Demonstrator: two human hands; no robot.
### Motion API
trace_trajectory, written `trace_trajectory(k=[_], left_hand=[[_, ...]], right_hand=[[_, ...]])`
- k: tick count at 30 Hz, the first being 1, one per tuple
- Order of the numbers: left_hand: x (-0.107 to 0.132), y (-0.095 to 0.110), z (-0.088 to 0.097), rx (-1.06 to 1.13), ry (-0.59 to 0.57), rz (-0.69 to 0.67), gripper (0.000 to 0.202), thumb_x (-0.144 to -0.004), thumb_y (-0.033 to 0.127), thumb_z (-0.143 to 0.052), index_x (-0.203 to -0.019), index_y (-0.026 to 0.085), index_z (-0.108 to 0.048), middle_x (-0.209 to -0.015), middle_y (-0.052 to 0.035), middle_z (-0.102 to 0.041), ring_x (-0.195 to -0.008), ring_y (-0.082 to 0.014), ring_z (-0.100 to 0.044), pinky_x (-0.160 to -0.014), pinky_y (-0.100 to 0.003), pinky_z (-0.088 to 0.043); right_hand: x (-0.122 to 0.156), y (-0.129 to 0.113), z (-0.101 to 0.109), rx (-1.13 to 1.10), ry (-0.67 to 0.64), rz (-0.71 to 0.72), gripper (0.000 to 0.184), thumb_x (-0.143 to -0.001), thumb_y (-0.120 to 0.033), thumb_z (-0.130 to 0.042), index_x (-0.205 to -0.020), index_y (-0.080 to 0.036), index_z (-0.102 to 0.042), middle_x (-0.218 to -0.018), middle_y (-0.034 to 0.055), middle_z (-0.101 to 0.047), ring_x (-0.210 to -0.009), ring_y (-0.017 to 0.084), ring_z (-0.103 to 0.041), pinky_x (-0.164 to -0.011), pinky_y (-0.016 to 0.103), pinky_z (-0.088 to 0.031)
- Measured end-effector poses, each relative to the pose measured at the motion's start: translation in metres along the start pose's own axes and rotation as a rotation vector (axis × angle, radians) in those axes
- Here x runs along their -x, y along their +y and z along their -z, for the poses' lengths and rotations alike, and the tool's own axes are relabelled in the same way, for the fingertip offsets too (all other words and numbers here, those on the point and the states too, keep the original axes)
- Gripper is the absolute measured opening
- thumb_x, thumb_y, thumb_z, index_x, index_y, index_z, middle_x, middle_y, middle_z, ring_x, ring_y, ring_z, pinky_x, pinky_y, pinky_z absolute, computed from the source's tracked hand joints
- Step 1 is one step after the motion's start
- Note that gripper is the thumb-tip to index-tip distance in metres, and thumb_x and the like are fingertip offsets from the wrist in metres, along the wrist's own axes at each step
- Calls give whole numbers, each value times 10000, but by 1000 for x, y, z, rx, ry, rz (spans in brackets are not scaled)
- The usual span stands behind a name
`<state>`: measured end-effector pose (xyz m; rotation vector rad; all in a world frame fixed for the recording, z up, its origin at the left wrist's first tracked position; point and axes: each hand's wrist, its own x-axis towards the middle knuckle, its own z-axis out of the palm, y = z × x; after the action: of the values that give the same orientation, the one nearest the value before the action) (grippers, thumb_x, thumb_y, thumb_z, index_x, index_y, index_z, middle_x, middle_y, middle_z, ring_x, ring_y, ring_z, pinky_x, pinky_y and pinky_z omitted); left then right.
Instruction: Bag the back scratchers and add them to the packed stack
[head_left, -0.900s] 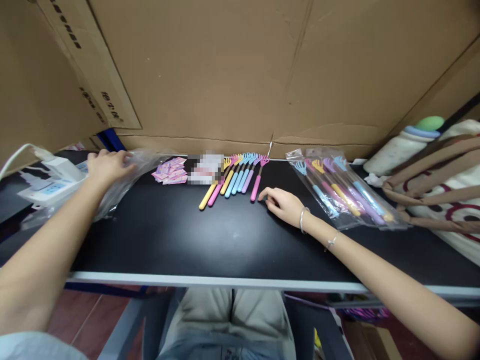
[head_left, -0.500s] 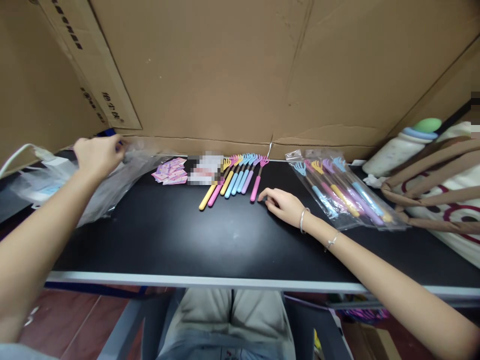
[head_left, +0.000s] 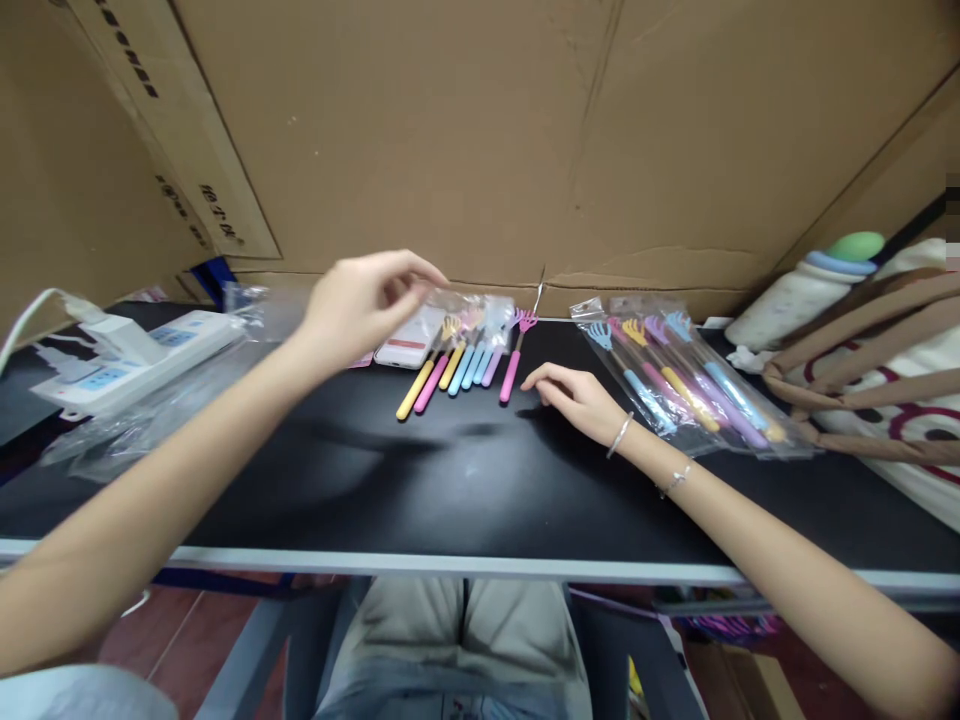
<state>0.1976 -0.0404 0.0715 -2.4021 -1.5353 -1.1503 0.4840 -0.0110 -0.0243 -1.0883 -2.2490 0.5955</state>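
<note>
My left hand (head_left: 364, 300) is raised over the black table (head_left: 465, 480), its fingertips pinched on a clear plastic bag (head_left: 472, 305) that hangs in front of the loose back scratchers. Those back scratchers (head_left: 465, 355) lie in a row at the table's back: yellow, pink and blue handles with claw heads. My right hand (head_left: 574, 398) rests on the table just right of the pink one, fingers apart and slightly curled, holding nothing. A silver bangle sits on that wrist.
Bagged back scratchers (head_left: 686, 375) lie to the right. A pile of clear bags (head_left: 150, 410) and a white power strip (head_left: 127, 360) are at the left. A white phone (head_left: 409, 340) lies behind my left hand. Cardboard walls stand behind; a tan-strapped bag (head_left: 885, 390) and a bottle (head_left: 810, 285) are far right.
My left hand has lifted a clear bag from the pile at the left and carried it right, over the row of back scratchers. My right hand has barely shifted.
</note>
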Motion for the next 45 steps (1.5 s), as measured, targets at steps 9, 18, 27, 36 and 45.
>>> trace_trajectory(k=[9, 18, 27, 36, 45], left_hand=[[32, 27, -76, 160, -161, -165, 200, -878, 218, -505, -951, 273, -683, -819, 50, -661, -597, -77, -503, -582, -204, -338], [47, 19, -91, 146, -180, -163, 180, -894, 248, -514, -954, 272, -683, -897, 45, -704, -618, -82, -542, -625, -202, -372], [55, 22, -95, 121, -111, -231, 86, -879, 273, -587, -926, 282, -659, -827, 93, -701, -607, -57, -572, -584, -178, -354], [54, 16, -97, 16, -241, -219, 287, -813, 409, -663, -1069, 305, -587, -723, 106, -687, -648, -85, -637, -534, -186, -321], [53, 16, -91, 21, -110, -172, 164, -854, 405, -605, -976, 307, -655, -658, 89, -640, -601, -64, -591, -571, -172, -344]], right_hand=[[-2, -3, 5, -405, 40, -61, 554, -911, -625, -318, -941, -177, -640, -820, 47, -633, -817, 187, -586, -797, 313, -446], [1, -16, 2, -416, -183, -83, 485, -843, -614, -484, -948, -164, -631, -824, 49, -666, -803, 189, -632, -789, 337, -483], [3, -17, 0, -352, -247, -113, 275, -757, -359, -661, -932, -167, -573, -708, 11, -679, -677, 158, -652, -672, 293, -500], [2, -16, 0, -369, -168, -95, 292, -738, -369, -687, -927, -167, -594, -703, 7, -649, -646, 150, -628, -631, 285, -492], [0, -11, 5, -502, -129, -170, 382, -710, -454, -722, -929, -172, -584, -728, 33, -701, -611, 143, -640, -628, 288, -514]])
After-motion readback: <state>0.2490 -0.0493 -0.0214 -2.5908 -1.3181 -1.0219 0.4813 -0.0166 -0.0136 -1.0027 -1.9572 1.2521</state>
